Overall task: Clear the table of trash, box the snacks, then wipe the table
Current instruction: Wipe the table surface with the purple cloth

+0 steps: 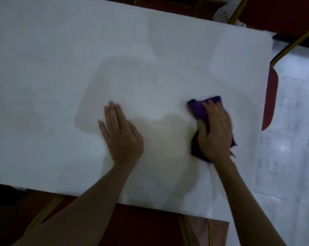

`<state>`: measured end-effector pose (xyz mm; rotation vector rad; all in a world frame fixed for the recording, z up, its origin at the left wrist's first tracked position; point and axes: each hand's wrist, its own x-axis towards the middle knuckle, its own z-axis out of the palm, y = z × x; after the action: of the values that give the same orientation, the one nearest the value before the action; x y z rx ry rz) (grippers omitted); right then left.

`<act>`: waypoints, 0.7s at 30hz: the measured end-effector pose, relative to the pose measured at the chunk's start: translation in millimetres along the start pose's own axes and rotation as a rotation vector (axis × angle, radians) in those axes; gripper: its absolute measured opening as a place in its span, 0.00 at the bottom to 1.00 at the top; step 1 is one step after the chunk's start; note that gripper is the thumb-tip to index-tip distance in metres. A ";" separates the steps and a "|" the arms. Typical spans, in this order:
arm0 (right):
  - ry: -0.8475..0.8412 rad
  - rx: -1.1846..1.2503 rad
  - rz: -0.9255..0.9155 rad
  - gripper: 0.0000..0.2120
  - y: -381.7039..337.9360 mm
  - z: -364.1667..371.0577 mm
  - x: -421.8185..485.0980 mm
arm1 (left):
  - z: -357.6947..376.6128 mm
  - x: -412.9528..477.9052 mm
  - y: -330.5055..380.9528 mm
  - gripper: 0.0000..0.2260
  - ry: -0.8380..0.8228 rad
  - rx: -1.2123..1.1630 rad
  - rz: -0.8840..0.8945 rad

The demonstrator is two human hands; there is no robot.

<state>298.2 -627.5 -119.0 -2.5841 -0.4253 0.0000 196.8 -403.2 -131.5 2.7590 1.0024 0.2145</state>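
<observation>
A purple cloth [200,110], soft and matt, lies on the smooth white table [79,59]; lower right, the pale floor [292,157] looks glossy

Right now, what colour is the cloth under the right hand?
Purple: the cloth under the right hand, seen in the head view.
</observation>
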 end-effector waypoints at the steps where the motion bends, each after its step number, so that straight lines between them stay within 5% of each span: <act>1: 0.040 -0.003 0.095 0.23 7.6 -2.6 15.9 | 0.1 0.4 0.3 0.25 -0.003 0.003 -0.003; 4: 0.104 -0.002 0.247 0.23 -10.0 10.1 63.0 | 2.1 -1.6 -2.1 0.25 0.007 0.031 0.001; 7: 0.084 -0.024 0.132 0.25 -55.4 34.6 54.1 | 5.6 -4.8 -5.6 0.23 0.033 0.056 0.002; 11: -0.057 0.051 -0.094 0.22 -96.5 45.7 -58.1 | 4.4 -4.5 -7.3 0.23 0.011 0.026 0.001; 15: -0.141 0.016 -0.129 0.23 -66.5 14.7 -162.0 | -3.6 -1.4 -12.8 0.26 -0.125 -0.054 0.031; 21: 0.162 0.002 0.349 0.22 -10.8 -14.0 -150.1 | -26.0 8.0 -39.9 0.27 -0.337 -0.078 0.216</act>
<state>153.4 -670.5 -113.7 -2.5981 0.0867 -0.0854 173.0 -364.6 -115.0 2.7043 0.6004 -0.1728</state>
